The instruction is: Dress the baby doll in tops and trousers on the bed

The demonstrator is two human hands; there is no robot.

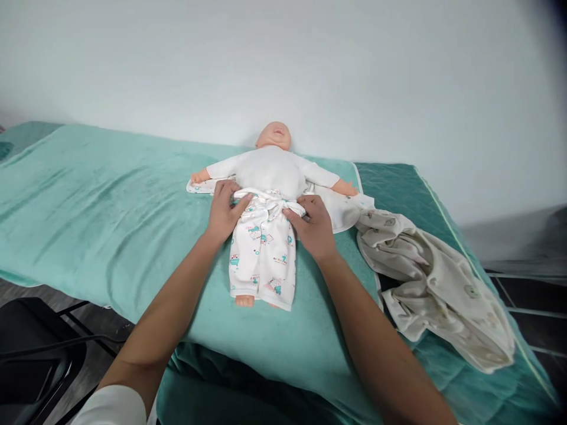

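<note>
A baby doll (pixel 271 168) lies on its back in a white long-sleeved top, arms spread wide and head toward the wall. White printed baby pants (pixel 262 248) cover its legs, with the toes showing at the cuffs. My left hand (pixel 224 211) grips the waistband on one side, thumb over the cloth. On the other side my right hand (pixel 313 225) pinches the same waistband between thumb and fingers. The waistband is bunched across the doll's waist. A white printed garment (pixel 339 206) lies partly beneath the doll, showing beyond both its sides.
A light green blanket (pixel 146 218) covers the bed, over a darker green quilted cover (pixel 390 180). Crumpled beige baby clothing (pixel 438 277) lies at the right. A black chair (pixel 39 360) stands at lower left. The white wall (pixel 283 65) borders the bed's far side.
</note>
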